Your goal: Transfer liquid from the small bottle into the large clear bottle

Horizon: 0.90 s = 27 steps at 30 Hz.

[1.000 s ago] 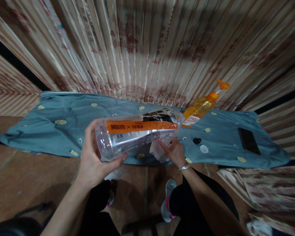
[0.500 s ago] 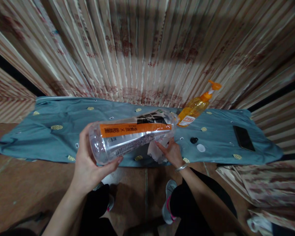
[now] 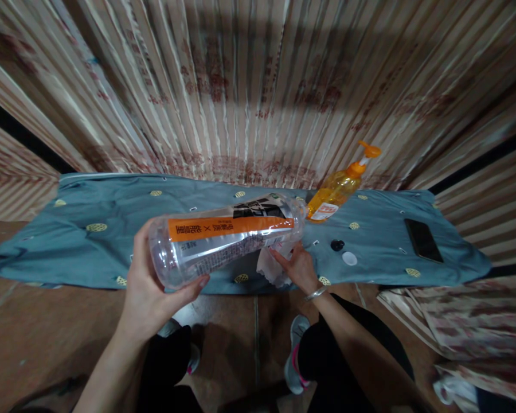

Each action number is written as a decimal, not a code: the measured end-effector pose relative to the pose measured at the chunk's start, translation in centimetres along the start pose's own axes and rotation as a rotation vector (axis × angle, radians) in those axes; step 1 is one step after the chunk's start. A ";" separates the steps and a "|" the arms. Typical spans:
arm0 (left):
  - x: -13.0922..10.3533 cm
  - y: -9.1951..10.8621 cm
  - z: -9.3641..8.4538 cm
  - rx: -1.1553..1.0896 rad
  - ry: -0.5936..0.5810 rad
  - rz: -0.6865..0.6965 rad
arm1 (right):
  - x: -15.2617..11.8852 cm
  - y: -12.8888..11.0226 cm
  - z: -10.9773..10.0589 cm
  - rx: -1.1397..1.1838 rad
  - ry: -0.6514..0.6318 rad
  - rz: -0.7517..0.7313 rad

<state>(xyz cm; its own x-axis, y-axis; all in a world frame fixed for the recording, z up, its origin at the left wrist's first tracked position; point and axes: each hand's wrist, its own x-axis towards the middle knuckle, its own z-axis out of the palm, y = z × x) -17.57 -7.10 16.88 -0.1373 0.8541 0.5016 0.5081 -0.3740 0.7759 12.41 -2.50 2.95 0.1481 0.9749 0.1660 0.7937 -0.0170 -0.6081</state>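
Clear bottle (image 3: 230, 236) held over the blue cloth (image 3: 382, 244), long axis left to right, neck rightward and angled slightly outward. Left hand (image 3: 148, 289) grasps the base end. Right hand (image 3: 300, 268), nearer the neck, grips white tissue (image 3: 272, 269); whether it touches the bottle, I cannot tell.

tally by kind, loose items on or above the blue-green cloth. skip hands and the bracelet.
Bottles: 2 (clear bottle, pump bottle)
Phones: 1 (dark phone)
Small pieces: 2 (black piece, white disc)
Crumpled sheets: 1 (pale sheet)
Total: 6
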 end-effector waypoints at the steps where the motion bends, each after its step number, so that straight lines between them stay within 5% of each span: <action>1: 0.0 0.0 0.0 -0.002 -0.006 -0.006 | 0.0 0.0 0.0 0.005 -0.006 0.002; 27: 0.9 -1.0 -0.2 -0.201 -0.086 -0.273 | 0.1 0.4 0.4 -0.010 0.027 -0.002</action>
<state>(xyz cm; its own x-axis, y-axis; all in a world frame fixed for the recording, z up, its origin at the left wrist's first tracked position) -18.36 -6.08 16.61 -0.1691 0.9565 0.2378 0.2839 -0.1838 0.9411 12.49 -2.31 2.41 0.1620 0.9687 0.1883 0.7998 -0.0171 -0.6001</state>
